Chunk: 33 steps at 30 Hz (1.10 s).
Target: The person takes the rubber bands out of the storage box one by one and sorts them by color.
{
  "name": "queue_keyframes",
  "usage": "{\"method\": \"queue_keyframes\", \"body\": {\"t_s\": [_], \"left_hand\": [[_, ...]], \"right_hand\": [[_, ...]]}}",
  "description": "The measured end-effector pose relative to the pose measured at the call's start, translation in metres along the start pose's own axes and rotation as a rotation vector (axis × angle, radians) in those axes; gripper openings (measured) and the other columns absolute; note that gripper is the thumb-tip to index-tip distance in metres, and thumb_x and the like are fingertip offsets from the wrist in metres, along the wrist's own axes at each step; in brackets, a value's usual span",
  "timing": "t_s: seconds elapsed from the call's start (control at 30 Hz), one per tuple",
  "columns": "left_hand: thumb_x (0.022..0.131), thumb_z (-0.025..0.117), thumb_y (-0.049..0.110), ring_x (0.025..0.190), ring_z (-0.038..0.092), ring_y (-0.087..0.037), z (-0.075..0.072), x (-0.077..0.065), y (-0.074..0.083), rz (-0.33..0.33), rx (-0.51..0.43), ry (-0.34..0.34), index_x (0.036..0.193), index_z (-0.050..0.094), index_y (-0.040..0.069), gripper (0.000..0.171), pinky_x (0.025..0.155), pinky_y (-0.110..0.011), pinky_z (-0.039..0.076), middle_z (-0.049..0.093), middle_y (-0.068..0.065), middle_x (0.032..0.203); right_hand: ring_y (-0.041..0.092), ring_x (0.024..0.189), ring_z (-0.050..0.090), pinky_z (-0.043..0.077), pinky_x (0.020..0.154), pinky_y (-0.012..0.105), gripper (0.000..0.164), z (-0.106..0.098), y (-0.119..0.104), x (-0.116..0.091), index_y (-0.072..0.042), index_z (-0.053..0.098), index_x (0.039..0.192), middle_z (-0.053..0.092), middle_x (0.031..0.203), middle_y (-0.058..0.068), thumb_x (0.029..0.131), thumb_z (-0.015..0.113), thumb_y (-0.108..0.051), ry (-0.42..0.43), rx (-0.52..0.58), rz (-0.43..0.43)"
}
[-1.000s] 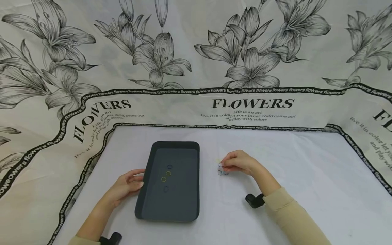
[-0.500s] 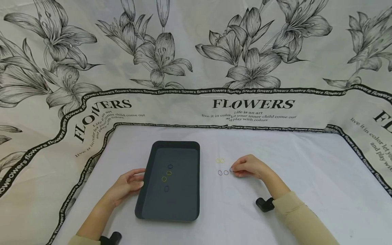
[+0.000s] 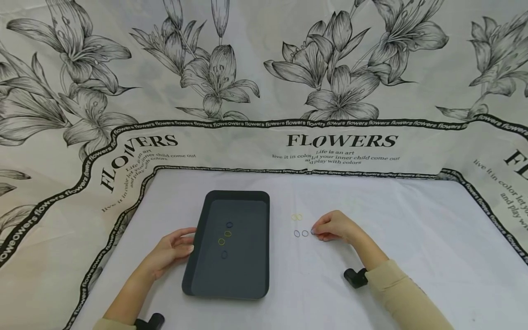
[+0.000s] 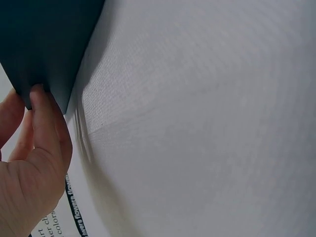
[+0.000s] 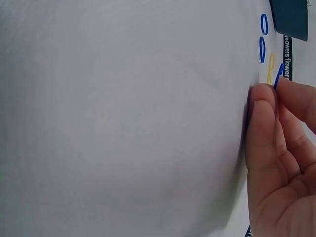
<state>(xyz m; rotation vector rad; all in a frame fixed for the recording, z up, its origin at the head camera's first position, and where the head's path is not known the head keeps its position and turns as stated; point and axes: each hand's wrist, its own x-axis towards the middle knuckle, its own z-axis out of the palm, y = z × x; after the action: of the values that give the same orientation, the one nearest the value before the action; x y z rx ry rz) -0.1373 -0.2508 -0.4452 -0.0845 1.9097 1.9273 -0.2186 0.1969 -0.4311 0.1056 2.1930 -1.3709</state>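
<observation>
Right hand (image 3: 335,226) pinches blue rubber band (image 5: 279,75) | likely light, soft, springy; best pinched at one edge | left hand (image 3: 168,252) rests relaxed fingers against dark rectangular tray (image 3: 249,261)

I saw only part of the pinched blue ring (image 5: 280,71), the right hand (image 3: 336,225) hiding the rest; the tray (image 4: 47,47) ran off the upper left of the left wrist view.

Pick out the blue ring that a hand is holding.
The rightmost blue ring, pinched in the right hand. The other four blue rings, two on the white cloth and two in the dark tray, have no hand on them.
</observation>
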Motion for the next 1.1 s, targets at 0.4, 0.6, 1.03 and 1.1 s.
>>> {"method": "queue_keyframes", "body": {"t_s": [0.4,0.6,1.03,1.1], "left_hand": [[0.087,0.059,-0.002,0.095,0.061,-0.015,-0.001,0.001,-0.001,-0.004,0.003,0.001,0.139,0.029,-0.008,0.061,0.077,-0.027,0.051,0.058,-0.015,0.116],[0.087,0.058,-0.002,0.094,0.061,-0.014,-0.001,0.001,-0.001,-0.003,0.009,0.003,0.139,0.029,-0.008,0.06,0.077,-0.027,0.051,0.057,-0.014,0.116],[0.088,0.059,-0.001,0.091,0.06,-0.012,0.0,0.0,0.001,0.004,0.018,0.008,0.14,0.028,-0.007,0.061,0.075,-0.026,0.051,0.057,-0.014,0.114],[0.088,0.059,-0.001,0.091,0.06,-0.012,0.0,0.0,0.002,0.002,0.017,0.007,0.14,0.028,-0.007,0.06,0.075,-0.026,0.051,0.057,-0.014,0.114]], "right_hand": [[0.012,0.055,0.057,0.05,0.053,0.024,0.014,0.002,-0.004,-0.001,0.007,0.069,0.089,0.062,0.063,0.005,0.08,0.07,-0.004,0.018,-0.062,0.005],[0.013,0.056,0.057,0.051,0.055,0.025,0.013,0.0,-0.006,-0.003,0.006,0.07,0.089,0.063,0.064,0.006,0.081,0.069,-0.004,0.014,-0.082,0.008],[0.013,0.062,0.06,0.053,0.06,0.027,0.015,0.001,-0.016,-0.003,0.007,0.069,0.091,0.066,0.073,0.007,0.081,0.068,-0.004,0.004,-0.087,-0.023],[0.014,0.063,0.061,0.053,0.061,0.028,0.014,0.003,-0.019,-0.003,0.006,0.069,0.091,0.067,0.076,0.007,0.081,0.068,-0.003,-0.004,-0.083,-0.028]]}}
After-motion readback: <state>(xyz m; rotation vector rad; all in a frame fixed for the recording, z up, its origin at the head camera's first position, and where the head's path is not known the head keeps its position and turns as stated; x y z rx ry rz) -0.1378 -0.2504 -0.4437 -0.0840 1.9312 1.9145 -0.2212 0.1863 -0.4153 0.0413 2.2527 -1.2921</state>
